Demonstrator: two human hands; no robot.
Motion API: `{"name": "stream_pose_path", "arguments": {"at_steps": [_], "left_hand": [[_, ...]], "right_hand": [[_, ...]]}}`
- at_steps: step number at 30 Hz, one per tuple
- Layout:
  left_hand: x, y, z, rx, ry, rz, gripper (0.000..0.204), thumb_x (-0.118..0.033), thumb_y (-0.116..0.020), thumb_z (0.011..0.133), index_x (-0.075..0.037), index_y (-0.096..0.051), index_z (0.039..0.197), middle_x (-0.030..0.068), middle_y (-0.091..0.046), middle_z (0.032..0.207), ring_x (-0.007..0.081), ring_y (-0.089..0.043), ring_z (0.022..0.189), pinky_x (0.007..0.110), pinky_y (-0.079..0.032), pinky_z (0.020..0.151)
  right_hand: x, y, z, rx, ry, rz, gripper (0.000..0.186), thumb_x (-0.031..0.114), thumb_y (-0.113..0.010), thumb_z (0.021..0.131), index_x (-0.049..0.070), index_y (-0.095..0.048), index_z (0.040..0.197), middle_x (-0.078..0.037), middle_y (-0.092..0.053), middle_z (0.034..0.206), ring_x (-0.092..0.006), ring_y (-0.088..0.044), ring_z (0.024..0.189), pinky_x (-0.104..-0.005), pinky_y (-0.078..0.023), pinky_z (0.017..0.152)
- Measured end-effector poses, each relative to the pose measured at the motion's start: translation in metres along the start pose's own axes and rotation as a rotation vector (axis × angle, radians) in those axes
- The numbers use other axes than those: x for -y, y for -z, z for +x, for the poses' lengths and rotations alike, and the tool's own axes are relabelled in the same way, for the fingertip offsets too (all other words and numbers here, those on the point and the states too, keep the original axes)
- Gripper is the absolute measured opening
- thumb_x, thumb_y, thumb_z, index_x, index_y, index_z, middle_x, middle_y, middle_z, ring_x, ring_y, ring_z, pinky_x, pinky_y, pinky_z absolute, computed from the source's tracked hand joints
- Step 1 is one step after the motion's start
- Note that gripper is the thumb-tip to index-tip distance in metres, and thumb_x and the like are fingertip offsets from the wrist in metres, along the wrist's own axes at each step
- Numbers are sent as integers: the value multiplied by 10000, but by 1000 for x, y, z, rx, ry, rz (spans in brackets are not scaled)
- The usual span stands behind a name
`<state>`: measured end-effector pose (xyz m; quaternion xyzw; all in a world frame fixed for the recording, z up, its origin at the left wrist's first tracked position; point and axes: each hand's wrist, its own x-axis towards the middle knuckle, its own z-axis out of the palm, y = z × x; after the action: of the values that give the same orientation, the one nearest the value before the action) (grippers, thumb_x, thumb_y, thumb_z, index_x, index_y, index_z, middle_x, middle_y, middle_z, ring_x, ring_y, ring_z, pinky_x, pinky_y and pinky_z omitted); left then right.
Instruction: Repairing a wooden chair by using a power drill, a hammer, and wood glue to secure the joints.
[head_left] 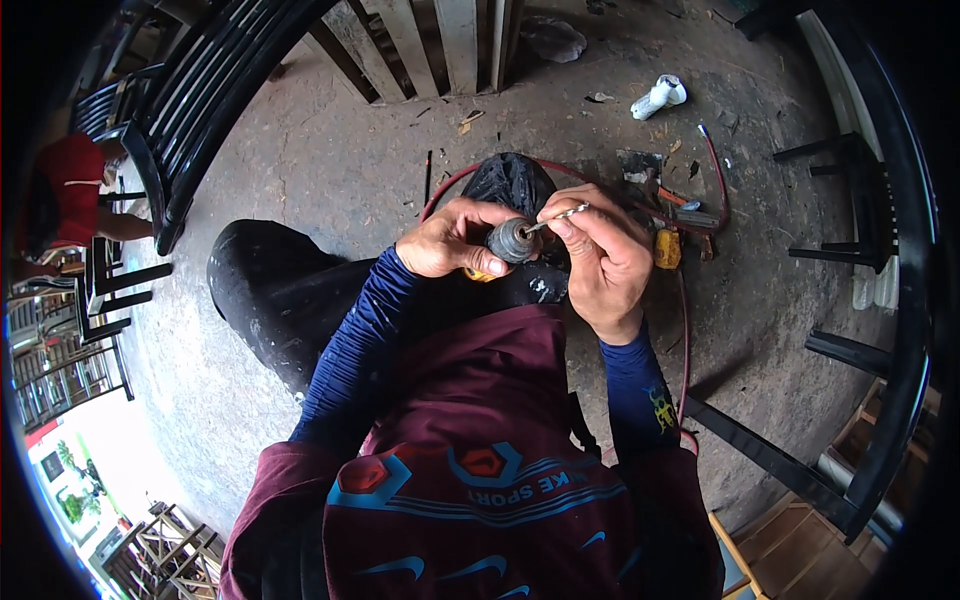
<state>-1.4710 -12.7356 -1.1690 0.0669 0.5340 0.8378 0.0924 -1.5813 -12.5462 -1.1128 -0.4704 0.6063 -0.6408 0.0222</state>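
My left hand (pixel 445 240) is wrapped round a yellow and black power drill near its chuck; most of the drill's body is hidden by the hand. The drill's dark chuck (pixel 510 241) points toward my right hand. Between the thumb and fingers of my right hand (pixel 605 255) is a twisted metal drill bit (pixel 560 217). One end of the bit is at the mouth of the chuck; I cannot tell how deep it sits. Both hands are above my lap, over dark trousers with pale spots.
A red hose (pixel 686 330) curves over the concrete floor (pixel 340 150). Right of my hand lie a yellow tool (pixel 667 248) and scattered small tools. A white crumpled roll (pixel 659 97) lies further off. Slatted wood (pixel 455 45) stands ahead, black frames (pixel 910 300) at right; a person in red (pixel 72 185) is at left.
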Motion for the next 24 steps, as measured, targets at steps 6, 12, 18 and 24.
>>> {"name": "stream_pose_path", "arguments": {"at_steps": [6, 12, 18, 24], "left_hand": [[0, 1, -2, -28, 59, 11, 480, -34, -831, 821, 18, -656, 1264, 38, -713, 1143, 127, -629, 1072, 269, -486, 968], [3, 4, 1, -9, 51, 42, 477, -42, -833, 822, 17, -657, 1261, 28, -709, 1127, 117, -624, 1049, 262, -487, 937], [2, 3, 2, -26, 53, 10, 470, -54, -841, 815, 13, -667, 1247, 30, -709, 1118, 114, -621, 1023, 261, -487, 919], [-1, 6, 0, 7, 100, -33, 480, -39, -841, 811, 8, -666, 1256, 17, -700, 1066, 110, -619, 959, 262, -513, 858]], "right_hand": [[3, -4, 0, 101, -59, -42, 46, -20, -665, 927, -54, -674, 957, -125, -688, 935, -242, -676, 799, -314, -547, 699], [-1, -4, -2, 97, -108, 12, 63, 16, -643, 961, -40, -670, 953, -98, -664, 953, -192, -636, 764, -284, -520, 623], [-11, -5, -5, 93, -55, 44, 67, 14, -634, 972, -38, -676, 981, -101, -663, 978, -170, -626, 746, -272, -512, 601], [-4, 2, 2, 233, -102, -46, 247, 83, -711, 910, -34, -688, 1126, -126, -676, 1097, -266, -647, 972, -355, -530, 841]]}}
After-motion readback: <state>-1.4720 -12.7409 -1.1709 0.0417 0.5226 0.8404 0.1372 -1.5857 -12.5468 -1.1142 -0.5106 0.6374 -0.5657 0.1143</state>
